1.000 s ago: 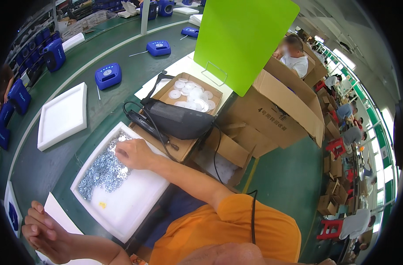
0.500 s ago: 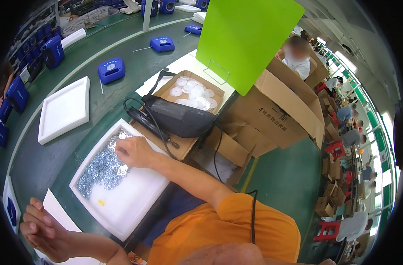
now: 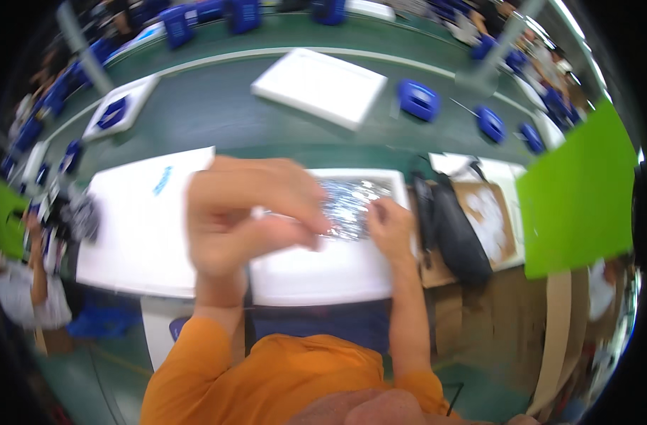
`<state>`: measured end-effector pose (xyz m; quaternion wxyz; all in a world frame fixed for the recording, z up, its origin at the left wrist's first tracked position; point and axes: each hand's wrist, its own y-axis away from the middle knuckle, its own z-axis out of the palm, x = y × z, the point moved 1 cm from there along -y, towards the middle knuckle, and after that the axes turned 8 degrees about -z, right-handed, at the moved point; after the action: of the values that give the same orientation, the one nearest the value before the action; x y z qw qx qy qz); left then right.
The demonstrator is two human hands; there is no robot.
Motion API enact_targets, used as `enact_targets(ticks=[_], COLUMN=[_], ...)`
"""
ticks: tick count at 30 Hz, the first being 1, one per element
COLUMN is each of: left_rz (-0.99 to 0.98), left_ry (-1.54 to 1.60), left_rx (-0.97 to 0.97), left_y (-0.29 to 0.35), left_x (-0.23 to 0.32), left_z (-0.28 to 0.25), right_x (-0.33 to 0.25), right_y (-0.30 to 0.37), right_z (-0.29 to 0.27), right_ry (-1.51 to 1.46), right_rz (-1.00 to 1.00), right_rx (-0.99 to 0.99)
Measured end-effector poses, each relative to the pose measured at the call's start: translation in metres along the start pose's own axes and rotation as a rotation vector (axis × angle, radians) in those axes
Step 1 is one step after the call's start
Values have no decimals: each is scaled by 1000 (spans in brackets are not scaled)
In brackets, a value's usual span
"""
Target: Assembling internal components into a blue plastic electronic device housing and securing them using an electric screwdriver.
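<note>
A white foam tray point(image 3: 323, 280) lies in front of me with a pile of small shiny metal pieces point(image 3: 348, 205) in its far part. They look like washers or nuts, smeared by motion. My left hand point(image 3: 256, 205) is raised over the tray's left side, large and blurred, its thumb and fingers curled to a pinch. Whatever is between its tips, if anything, cannot be made out. At the right edge of the pile is my right hand point(image 3: 393, 228), fingers pressed together over the pieces. What it pinches is hidden.
White sheet point(image 3: 143, 227) left of the tray; black pouch point(image 3: 461, 237) and cardboard box of white discs point(image 3: 487, 219) right. Beyond lie a foam tray point(image 3: 320, 85) and blue devices point(image 3: 417, 99) on the green surface. Green board point(image 3: 578, 198) at far right; person point(image 3: 26, 290) at left.
My view has swung left, so the tray is now central. My left hand has moved from beside the tray to above it, fingers curling together. My right hand stays at the metal pieces.
</note>
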<state>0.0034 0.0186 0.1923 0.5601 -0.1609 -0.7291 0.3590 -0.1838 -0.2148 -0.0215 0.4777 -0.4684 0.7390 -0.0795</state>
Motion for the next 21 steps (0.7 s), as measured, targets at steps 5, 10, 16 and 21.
enact_targets(ticks=[5,10,16,21], left_rz=[-65,166,184,190], left_ry=[1,266,114,166], left_rx=[-180,-234,-264,-197], left_y=[11,7,12,11], left_x=[15,-4,-1,-4], left_z=[13,62,71,69], right_x=[3,3,11,8], right_y=[8,16,4,-1], right_z=[16,-7,-2,-4], right_ry=[-98,-73,-15,35], right_rz=[8,230,93,169], right_rx=[-77,-89,-121,-147])
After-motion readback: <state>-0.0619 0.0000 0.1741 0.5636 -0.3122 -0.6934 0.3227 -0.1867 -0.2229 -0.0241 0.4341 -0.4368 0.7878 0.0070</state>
